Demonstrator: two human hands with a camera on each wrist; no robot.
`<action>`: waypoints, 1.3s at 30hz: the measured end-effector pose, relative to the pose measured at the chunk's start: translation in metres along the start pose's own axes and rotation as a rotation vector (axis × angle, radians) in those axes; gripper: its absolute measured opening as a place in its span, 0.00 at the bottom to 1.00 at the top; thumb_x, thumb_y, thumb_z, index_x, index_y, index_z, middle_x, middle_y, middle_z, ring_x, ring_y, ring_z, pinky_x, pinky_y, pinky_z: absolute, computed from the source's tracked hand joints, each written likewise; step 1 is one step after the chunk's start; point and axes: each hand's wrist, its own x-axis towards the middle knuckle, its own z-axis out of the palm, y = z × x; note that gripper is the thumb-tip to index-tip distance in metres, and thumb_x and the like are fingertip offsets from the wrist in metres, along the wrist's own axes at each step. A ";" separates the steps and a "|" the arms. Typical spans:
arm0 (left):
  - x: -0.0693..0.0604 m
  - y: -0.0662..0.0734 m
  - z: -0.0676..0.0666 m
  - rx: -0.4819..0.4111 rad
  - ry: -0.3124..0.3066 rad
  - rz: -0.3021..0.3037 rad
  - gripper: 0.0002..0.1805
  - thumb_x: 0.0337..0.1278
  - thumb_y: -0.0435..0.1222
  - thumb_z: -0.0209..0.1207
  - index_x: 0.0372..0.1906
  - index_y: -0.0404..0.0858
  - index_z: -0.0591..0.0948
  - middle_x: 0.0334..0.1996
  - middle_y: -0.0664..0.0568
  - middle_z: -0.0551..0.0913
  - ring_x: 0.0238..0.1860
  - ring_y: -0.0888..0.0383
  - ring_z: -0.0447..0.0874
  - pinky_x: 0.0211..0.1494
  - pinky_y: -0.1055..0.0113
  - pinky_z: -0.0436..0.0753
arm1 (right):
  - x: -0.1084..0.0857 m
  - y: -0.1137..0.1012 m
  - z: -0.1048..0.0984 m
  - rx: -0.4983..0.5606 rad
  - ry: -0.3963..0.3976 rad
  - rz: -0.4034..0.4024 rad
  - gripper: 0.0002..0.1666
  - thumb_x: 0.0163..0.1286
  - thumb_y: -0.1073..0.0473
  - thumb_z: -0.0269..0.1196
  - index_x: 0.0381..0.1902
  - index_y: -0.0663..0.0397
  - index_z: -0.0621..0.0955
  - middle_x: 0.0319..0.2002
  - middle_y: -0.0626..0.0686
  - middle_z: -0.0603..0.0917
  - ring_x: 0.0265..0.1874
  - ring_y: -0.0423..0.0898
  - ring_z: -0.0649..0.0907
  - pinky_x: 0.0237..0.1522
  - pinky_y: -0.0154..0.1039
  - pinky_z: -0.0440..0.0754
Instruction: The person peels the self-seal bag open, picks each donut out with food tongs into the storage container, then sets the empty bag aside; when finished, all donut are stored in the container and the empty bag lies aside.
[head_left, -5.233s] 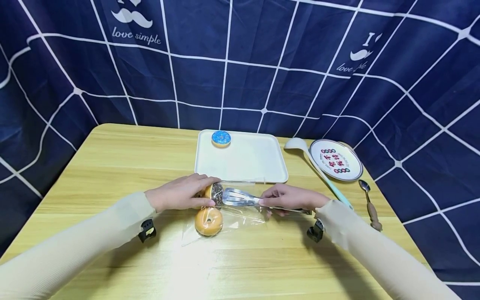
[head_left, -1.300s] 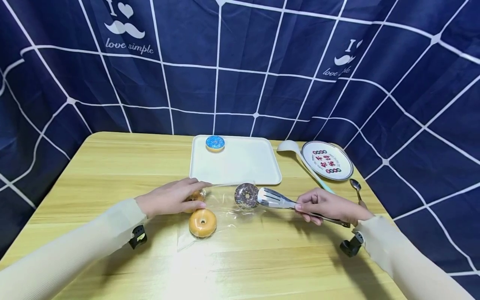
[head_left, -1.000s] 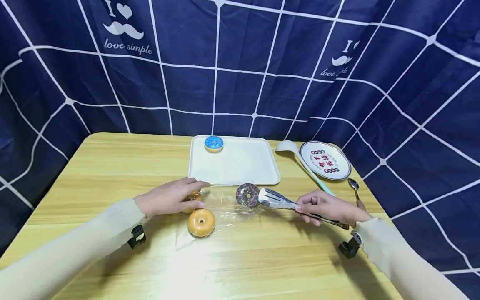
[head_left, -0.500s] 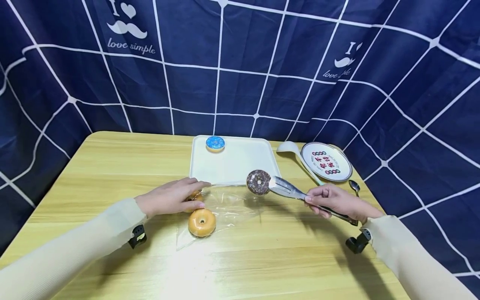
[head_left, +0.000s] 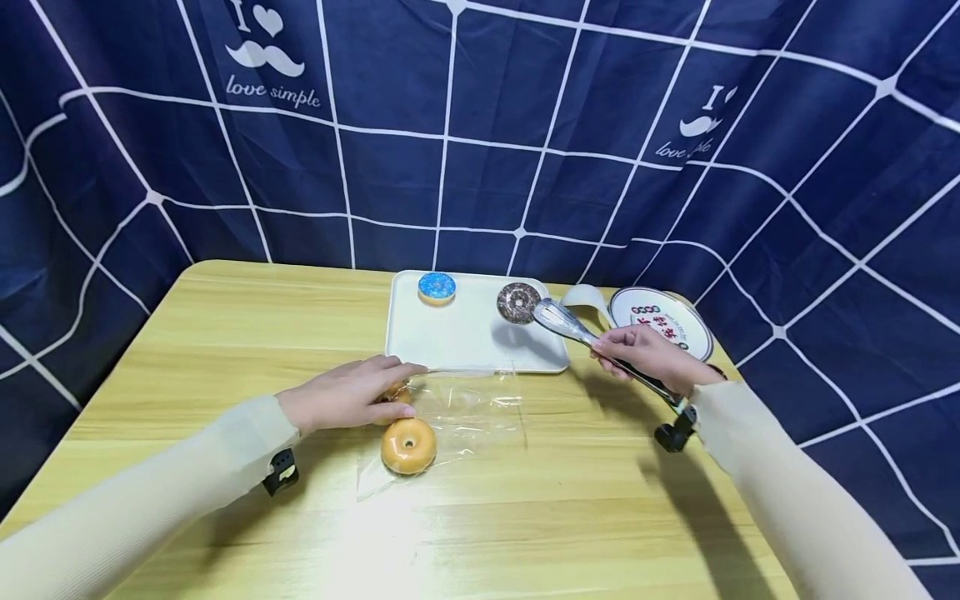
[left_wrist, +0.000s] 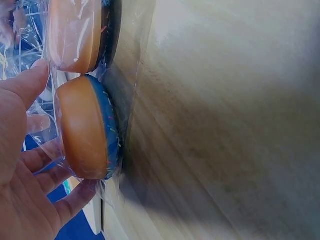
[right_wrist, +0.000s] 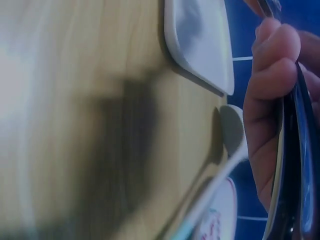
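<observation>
The right hand [head_left: 643, 354] grips tongs [head_left: 562, 321] that pinch a chocolate doughnut [head_left: 517, 302] above the tray [head_left: 450, 337]. The left hand [head_left: 347, 396], fingers loosely spread, touches a blue-iced doughnut [left_wrist: 82, 127] in a bag [head_left: 480, 408].

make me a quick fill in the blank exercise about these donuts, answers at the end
Silver metal tongs grip a round donut with ____ topping.
The clear plastic bag is touched by the person's ____.
Outside that bag, a blue-iced ring donut rests on a white rectangular ____.
Missing words: brown; left hand; tray.
</observation>
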 end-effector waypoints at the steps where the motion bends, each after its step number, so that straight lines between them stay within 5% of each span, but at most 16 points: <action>1: 0.000 0.000 0.000 0.005 0.002 0.006 0.33 0.73 0.53 0.61 0.75 0.43 0.72 0.42 0.57 0.79 0.41 0.61 0.74 0.49 0.60 0.79 | 0.007 0.001 0.002 0.008 0.009 0.009 0.21 0.83 0.52 0.56 0.45 0.69 0.80 0.24 0.45 0.81 0.19 0.36 0.75 0.26 0.34 0.75; 7: 0.002 0.000 0.000 0.028 -0.005 0.012 0.34 0.74 0.54 0.60 0.75 0.42 0.72 0.40 0.56 0.78 0.39 0.60 0.72 0.45 0.64 0.75 | 0.040 0.003 0.012 0.046 0.044 0.069 0.24 0.84 0.55 0.55 0.51 0.78 0.77 0.25 0.44 0.81 0.20 0.35 0.76 0.25 0.29 0.74; 16: 0.000 0.000 0.001 0.037 0.002 0.011 0.33 0.74 0.54 0.60 0.74 0.42 0.73 0.42 0.55 0.80 0.41 0.60 0.74 0.48 0.60 0.79 | 0.066 0.005 0.023 0.114 0.048 0.135 0.21 0.85 0.53 0.53 0.47 0.71 0.78 0.25 0.43 0.80 0.20 0.34 0.75 0.27 0.27 0.74; 26: 0.002 0.001 0.002 0.036 -0.007 -0.001 0.33 0.73 0.53 0.61 0.75 0.42 0.72 0.42 0.55 0.79 0.41 0.59 0.73 0.49 0.60 0.79 | 0.075 0.003 0.029 0.255 0.048 0.232 0.19 0.85 0.53 0.52 0.47 0.65 0.79 0.24 0.42 0.81 0.20 0.33 0.76 0.25 0.25 0.75; 39: 0.002 0.002 0.002 0.066 0.003 0.020 0.33 0.73 0.54 0.60 0.74 0.42 0.73 0.41 0.56 0.79 0.41 0.60 0.73 0.48 0.60 0.79 | 0.074 -0.002 0.028 0.252 0.025 0.254 0.21 0.86 0.51 0.51 0.49 0.67 0.77 0.24 0.42 0.81 0.20 0.32 0.76 0.25 0.24 0.75</action>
